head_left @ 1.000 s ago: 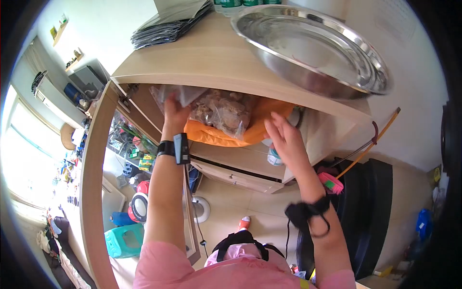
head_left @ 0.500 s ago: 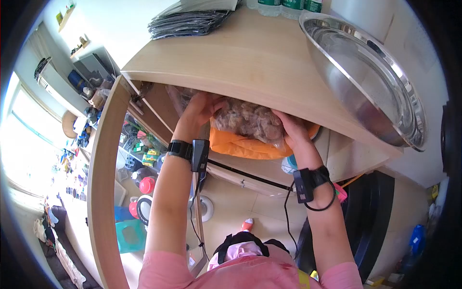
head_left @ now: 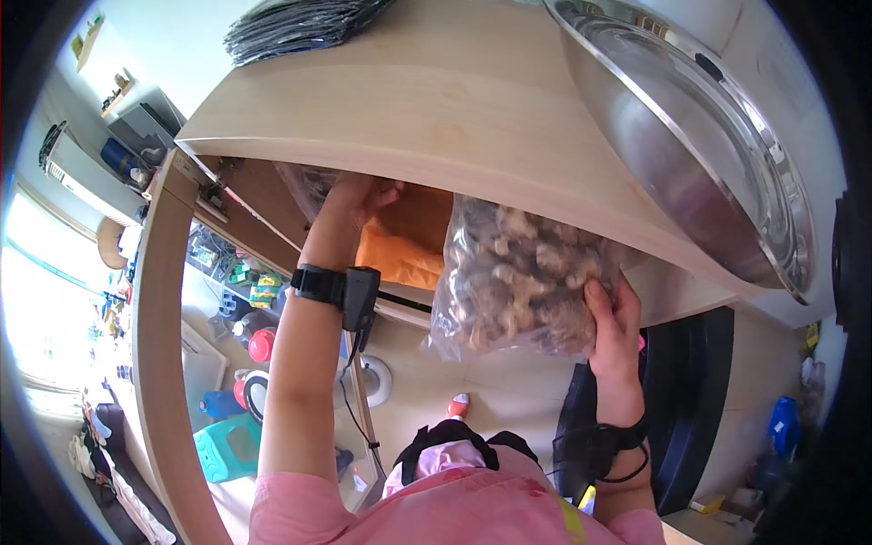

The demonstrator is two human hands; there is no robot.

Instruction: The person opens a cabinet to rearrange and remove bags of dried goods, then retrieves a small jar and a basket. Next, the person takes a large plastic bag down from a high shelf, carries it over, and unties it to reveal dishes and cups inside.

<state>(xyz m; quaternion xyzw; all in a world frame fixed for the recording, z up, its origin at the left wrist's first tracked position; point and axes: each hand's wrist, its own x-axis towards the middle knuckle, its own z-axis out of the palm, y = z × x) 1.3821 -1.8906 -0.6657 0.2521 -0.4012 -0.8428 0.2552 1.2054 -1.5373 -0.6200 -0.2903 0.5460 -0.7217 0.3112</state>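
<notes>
A clear plastic bag of brown, lumpy dried pieces (head_left: 518, 282) hangs in front of the cabinet opening, below the cabinet top. My right hand (head_left: 616, 318) grips its right side, thumb on the front. Inside the cabinet, at the left, my left hand (head_left: 363, 195) reaches in beside another clear bag (head_left: 307, 186); its fingers are partly hidden under the top's edge, and what they touch is unclear. An orange bag (head_left: 400, 250) lies on the shelf between my two hands.
A large steel basin (head_left: 681, 136) rests tilted on the cabinet top (head_left: 409, 100), right side. Dark flat packets (head_left: 304, 27) lie at its back left. The open door (head_left: 163, 345) stands left. A black object (head_left: 690, 409) stands on the floor at right.
My right hand has drawn the bag of dried pieces out of the cabinet, toward me and to the right. More of the orange bag shows. My left hand remains inside the cabinet.
</notes>
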